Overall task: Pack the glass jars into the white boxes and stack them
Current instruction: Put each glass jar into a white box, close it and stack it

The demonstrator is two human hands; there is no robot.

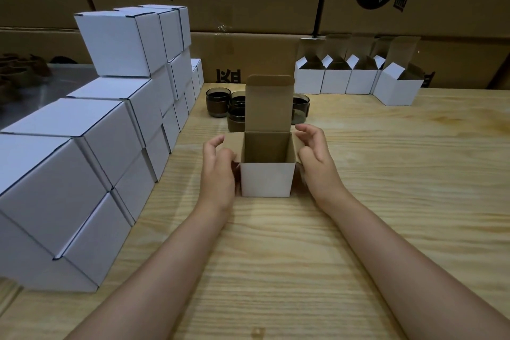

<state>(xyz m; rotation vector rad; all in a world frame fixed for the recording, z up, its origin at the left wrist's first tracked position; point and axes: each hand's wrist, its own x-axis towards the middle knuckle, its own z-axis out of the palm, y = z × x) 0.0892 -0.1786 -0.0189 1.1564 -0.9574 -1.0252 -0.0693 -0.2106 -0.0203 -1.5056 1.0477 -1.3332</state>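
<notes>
left hand (218, 165) and right hand (314, 153) pinched side flaps of open white box (266, 179); card likely light, crushable: grip walls gently.

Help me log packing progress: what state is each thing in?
centre white box: upright, lid flap raised, no jar visible inside.
left hand: holds its left side flap.
right hand: holds its right side flap.
glass jars: unpacked, upright behind that box.
stacked white boxes: closed, piled at left.
far white boxes: open, flaps up, in a row.
</notes>
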